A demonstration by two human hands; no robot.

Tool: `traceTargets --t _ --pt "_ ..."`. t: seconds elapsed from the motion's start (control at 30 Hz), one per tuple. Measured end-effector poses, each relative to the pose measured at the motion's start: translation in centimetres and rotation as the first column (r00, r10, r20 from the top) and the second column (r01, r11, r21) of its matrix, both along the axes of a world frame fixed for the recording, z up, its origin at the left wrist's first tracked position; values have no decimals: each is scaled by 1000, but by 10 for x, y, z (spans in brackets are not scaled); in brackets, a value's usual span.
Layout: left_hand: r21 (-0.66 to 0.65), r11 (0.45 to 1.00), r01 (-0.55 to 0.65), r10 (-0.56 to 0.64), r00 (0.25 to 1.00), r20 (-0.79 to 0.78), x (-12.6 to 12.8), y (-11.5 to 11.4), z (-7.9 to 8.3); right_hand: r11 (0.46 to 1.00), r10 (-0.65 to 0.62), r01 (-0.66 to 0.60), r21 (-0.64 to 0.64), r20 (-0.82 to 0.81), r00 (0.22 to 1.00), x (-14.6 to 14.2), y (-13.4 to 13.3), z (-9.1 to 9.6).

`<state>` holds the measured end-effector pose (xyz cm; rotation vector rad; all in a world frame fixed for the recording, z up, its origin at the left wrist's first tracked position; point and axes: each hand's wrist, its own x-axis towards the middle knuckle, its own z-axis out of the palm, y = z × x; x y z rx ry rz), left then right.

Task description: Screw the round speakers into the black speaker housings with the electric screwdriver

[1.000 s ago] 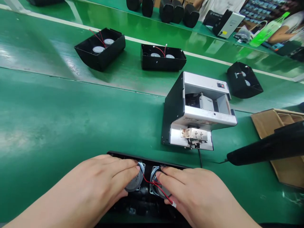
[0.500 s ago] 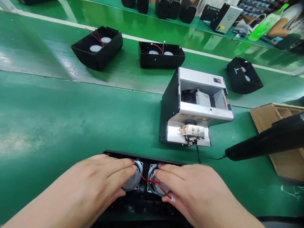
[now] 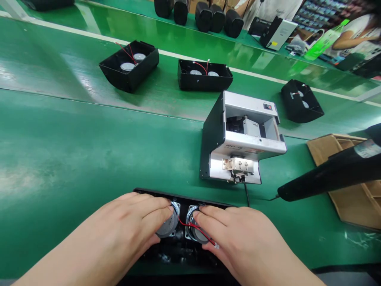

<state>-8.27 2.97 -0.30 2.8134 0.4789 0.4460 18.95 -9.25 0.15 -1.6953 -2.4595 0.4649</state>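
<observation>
Speakers (image 3: 168,227), a pair, sit side by side in a black housing (image 3: 178,254) on the green bench (image 3: 89,151). Our left hand (image 3: 127,224) covers the left one's outer part, our right hand (image 3: 235,234) the right one's; fingers lie together on them, but whether they clamp, we cannot tell. Red wires (image 3: 189,225) span the gap.

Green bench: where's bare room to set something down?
Widest: left of the silver-fronted machine, between the left hand and open black boxes. Smaller: between the machine and black tool. Crowded: the right, by the cardboard box, and the front, with right hand and black housing.
</observation>
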Motion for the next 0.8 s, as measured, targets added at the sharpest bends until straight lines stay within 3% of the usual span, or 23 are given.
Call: traceTargets --t 0.2,0.5,0.63,0.73,0.8 --pt "-42 999 -17 19 999 40 3 -1 0 1000 -9 10 -25 55 998 -6 0 2" --pt "-208 975 -76 52 992 -119 -3 -3 -8 995 -40 43 -86 39 998 -6 -3 -1" --pt "-195 976 -96 67 987 -148 -1 -1 -9 982 -57 67 -176 62 996 -9 5 5" --pt "-138 987 -86 74 993 -90 -9 1 -10 977 -69 65 -203 -16 997 -2 1 21" --pt "-125 988 -90 86 996 -38 -21 2 -13 988 -98 75 -134 -173 980 8 -10 29"
